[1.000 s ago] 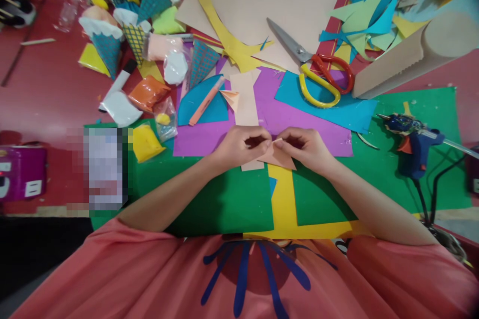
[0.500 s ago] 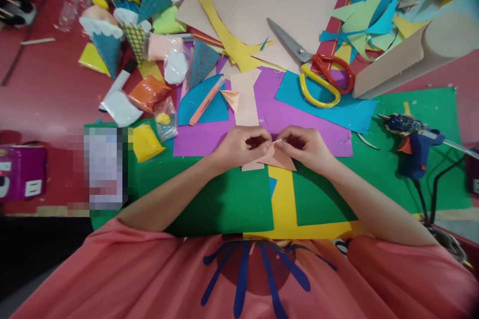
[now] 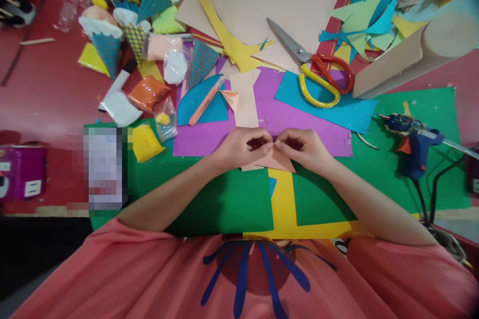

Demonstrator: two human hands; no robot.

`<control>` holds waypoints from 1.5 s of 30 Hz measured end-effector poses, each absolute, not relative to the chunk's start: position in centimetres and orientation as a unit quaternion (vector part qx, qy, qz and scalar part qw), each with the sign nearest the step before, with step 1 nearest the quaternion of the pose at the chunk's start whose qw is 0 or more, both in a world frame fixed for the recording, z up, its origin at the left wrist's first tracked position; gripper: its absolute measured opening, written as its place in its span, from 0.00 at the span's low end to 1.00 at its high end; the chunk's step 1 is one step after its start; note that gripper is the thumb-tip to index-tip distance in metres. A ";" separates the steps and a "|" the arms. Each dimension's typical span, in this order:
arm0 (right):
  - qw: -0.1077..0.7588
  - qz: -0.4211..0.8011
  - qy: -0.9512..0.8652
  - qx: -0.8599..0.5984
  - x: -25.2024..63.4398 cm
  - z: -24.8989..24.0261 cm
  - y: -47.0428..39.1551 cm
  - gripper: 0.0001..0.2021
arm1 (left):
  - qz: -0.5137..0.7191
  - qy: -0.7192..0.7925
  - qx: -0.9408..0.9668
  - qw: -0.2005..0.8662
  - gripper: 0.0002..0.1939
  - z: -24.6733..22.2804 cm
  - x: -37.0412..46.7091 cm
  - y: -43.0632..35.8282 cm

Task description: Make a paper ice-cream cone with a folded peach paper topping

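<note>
My left hand point(image 3: 245, 147) and my right hand point(image 3: 305, 148) meet at the middle, fingertips pinched on a small peach paper piece point(image 3: 279, 161). Its pointed lower part shows below the fingers; the top is mostly hidden by them. Beneath and behind lies a pale peach paper strip point(image 3: 245, 97) on a purple sheet point(image 3: 271, 104). A small pleated peach piece point(image 3: 231, 99) rests left of the strip, beside a peach marker point(image 3: 206, 102) on a blue paper piece point(image 3: 220, 112).
Scissors point(image 3: 301, 52) lie beyond my right hand. A blue glue gun point(image 3: 413, 147) and a paper roll point(image 3: 396, 67) are on the right. Paper cones point(image 3: 107, 50), clay packets point(image 3: 147, 92) and a blurred-out device point(image 3: 105, 167) sit on the left.
Both hands have shifted very slightly, and the paper piece between them has tipped down, with less of its top showing above the fingertips.
</note>
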State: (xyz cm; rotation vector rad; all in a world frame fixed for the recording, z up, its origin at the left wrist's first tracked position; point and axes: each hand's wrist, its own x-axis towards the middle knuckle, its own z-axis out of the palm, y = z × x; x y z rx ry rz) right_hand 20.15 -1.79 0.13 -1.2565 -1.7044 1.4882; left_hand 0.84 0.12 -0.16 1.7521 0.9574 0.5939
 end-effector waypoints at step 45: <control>0.400 0.677 -0.392 -0.478 21.1 0.3 -0.6 0.07 | 0.375 0.406 0.630 0.545 0.09 -0.1 0.3 1.1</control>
